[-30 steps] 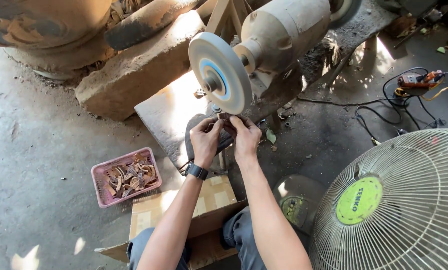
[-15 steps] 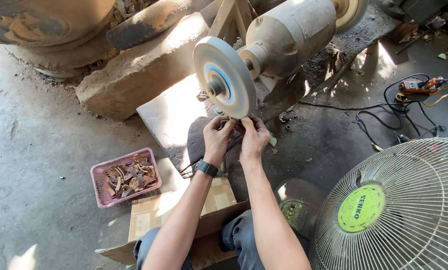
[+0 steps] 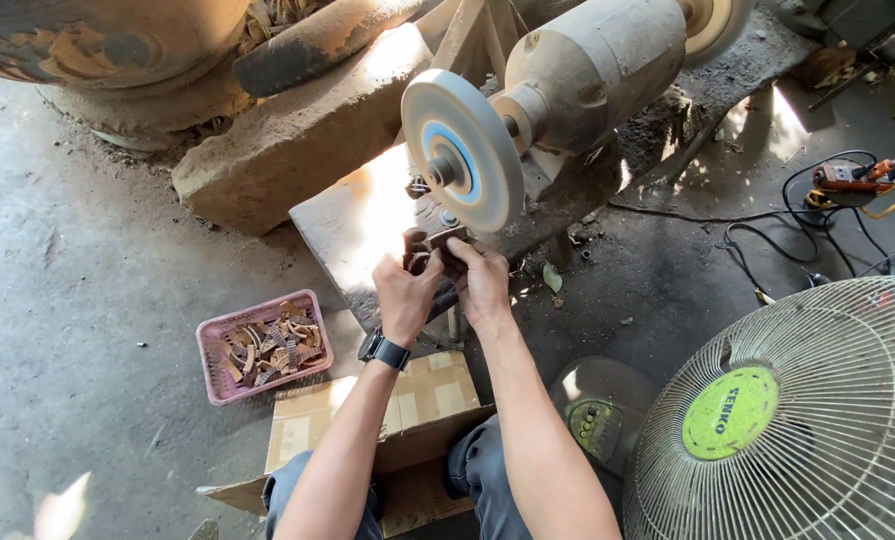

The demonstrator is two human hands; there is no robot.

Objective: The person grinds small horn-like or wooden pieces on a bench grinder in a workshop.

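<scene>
A pink plastic basket (image 3: 264, 345) of small brown pieces sits on the concrete floor (image 3: 78, 300), just beside an open cardboard box (image 3: 388, 415). A round wire-guarded fan with a green hub (image 3: 798, 420) stands at the lower right, near tangled black cables (image 3: 798, 215).

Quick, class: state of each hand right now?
Left hand: closed on the small brown piece.
Right hand: closed on the same piece, below the grinding wheel.

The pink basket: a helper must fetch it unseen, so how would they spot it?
Start at the bench grinder and its round wheel. On the floor beside the left hand sits the pink basket. It alone is pink and holds small brown pieces.
</scene>
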